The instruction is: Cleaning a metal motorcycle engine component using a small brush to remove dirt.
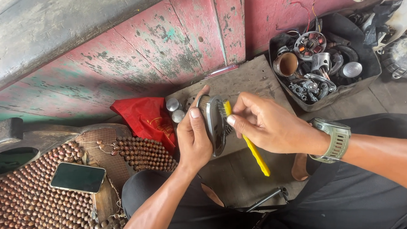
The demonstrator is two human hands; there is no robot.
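The left hand (193, 139) is wrapped around a round metal part (214, 124), held on edge. The right hand (266, 123) pinches a yellow-handled brush (247, 143), bristles touching the part.

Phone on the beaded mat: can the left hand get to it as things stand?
Probably not right away: the left hand is gripping the round metal part. The phone lies uncovered on the beaded mat, so the path looks free.

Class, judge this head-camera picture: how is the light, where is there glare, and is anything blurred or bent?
Head view: soft, even daylight with faint shadows; mild glare on the phone screen and the shiny parts in the tray; left hand, right hand and yellow brush are sharp; wide-angle bending shows in the plank wall towards the edges.
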